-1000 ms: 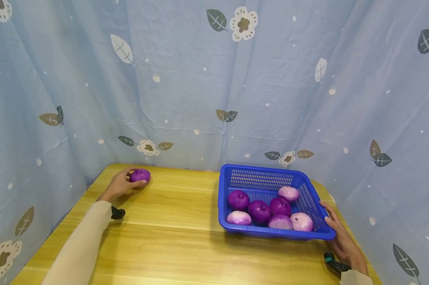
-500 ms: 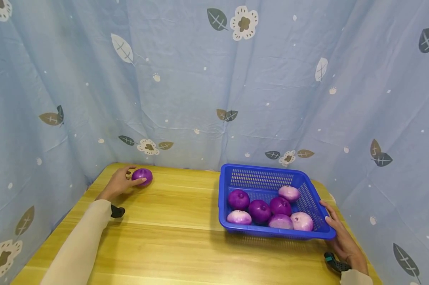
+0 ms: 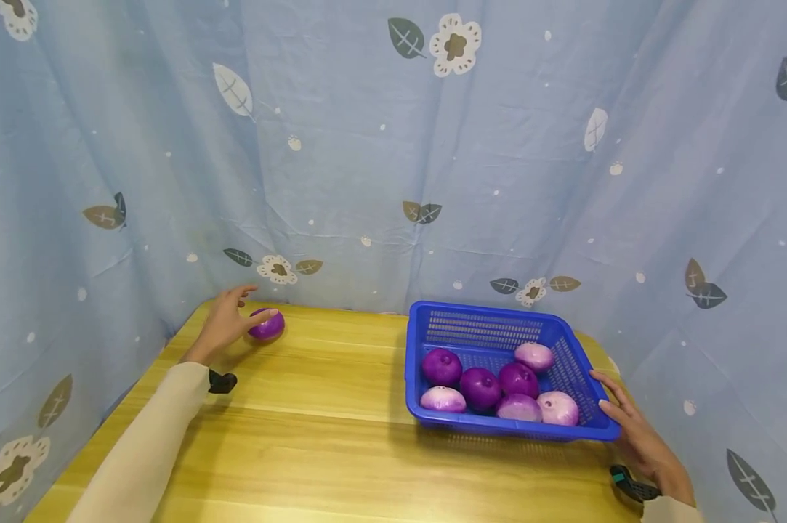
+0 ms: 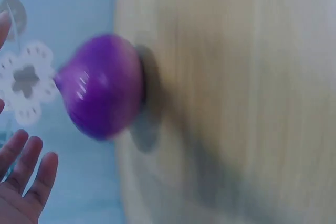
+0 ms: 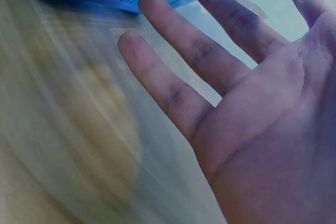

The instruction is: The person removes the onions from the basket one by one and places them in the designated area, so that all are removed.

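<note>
At the table's far left corner lies a purple onion (image 3: 266, 327). My left hand (image 3: 222, 323) is just left of it, its thumb overlapping the top of the onion in the head view and its other fingers lifted apart. In the left wrist view those fingers (image 4: 44, 174) are spread and clear of the onion. On the right stands a blue plastic basket (image 3: 511, 427) with several onions inside, some dark purple (image 3: 480, 388), others pale pink-white (image 3: 558, 408). My right hand (image 3: 644, 439) is at the basket's right side, fingers extended, fingertips right at the rim.
The wooden table (image 3: 315, 392) spreads between the lone onion and the basket. A blue curtain (image 3: 341, 145) with flowers and leaves hangs behind and at both sides. Each wrist wears a black strap mount (image 3: 223, 383).
My left hand moved the onion slightly right, then loosened from it and lifted its fingers away. My right hand has opened out a little from the basket's side.
</note>
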Available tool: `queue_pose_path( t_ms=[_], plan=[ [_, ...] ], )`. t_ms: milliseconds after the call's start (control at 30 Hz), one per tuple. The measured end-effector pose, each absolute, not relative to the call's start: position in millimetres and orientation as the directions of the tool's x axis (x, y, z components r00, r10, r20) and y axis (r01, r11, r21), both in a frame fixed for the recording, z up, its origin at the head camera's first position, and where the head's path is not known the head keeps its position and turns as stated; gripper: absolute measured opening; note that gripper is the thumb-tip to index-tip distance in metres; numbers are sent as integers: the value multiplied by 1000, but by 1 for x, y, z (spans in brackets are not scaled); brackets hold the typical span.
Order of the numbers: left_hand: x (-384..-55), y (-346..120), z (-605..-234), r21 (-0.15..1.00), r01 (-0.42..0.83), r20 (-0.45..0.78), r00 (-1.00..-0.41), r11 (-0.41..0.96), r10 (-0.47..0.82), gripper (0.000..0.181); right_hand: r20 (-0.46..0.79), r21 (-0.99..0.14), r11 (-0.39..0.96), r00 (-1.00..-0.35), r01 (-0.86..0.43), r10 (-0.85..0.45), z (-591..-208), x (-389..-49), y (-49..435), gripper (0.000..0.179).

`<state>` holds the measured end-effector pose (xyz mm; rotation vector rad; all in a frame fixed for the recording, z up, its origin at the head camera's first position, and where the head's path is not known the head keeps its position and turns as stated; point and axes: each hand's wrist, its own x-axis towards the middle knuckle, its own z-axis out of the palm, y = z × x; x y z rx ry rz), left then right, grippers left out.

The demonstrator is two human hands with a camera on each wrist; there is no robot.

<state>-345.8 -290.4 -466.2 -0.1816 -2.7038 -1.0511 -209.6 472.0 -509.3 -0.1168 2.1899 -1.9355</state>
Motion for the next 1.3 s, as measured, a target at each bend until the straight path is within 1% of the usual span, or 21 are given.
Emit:
queue_pose_path(
  t_ms=[100, 267, 367, 500, 667, 800, 1067, 1233, 1300],
  plan=[
    [-347, -276, -460, 631, 252, 306, -950, 734, 63, 82, -107, -982, 176, -969, 68, -224, -506, -208, 476, 59],
    [-347, -251, -453, 609, 339, 352, -926, 717, 138, 78, -138, -970, 227, -961, 83, -239, -496, -208, 477, 59],
    [-345, -233, -450, 594, 392, 374, -908, 702, 190, 77, -163, -965, 240, -957, 105, -238, -493, -208, 475, 62],
    [-340, -206, -446, 581, 454, 388, -884, 676, 260, 74, -172, -955, 276, -957, 104, -235, -491, -206, 474, 66],
    [-334, -166, -441, 589, 528, 387, -849, 612, 359, 72, -178, -927, 364, -961, 91, -212, -487, -205, 476, 67],
    [-330, -132, -439, 595, 582, 383, -812, 555, 440, 69, -191, -916, 388, -959, 97, -210, -486, -204, 477, 68],
    [-326, -72, -432, 611, 652, 358, -734, 450, 578, 64, -163, -923, 379, -961, 68, -224, -492, -207, 479, 67],
    [-326, -39, -426, 616, 686, 346, -676, 386, 650, 60, -168, -922, 381, -962, 76, -215, -495, -209, 479, 68],
    [-326, -27, -423, 617, 690, 323, -661, 379, 677, 59, -168, -922, 378, -963, 77, -212, -494, -209, 478, 68]
  ],
)
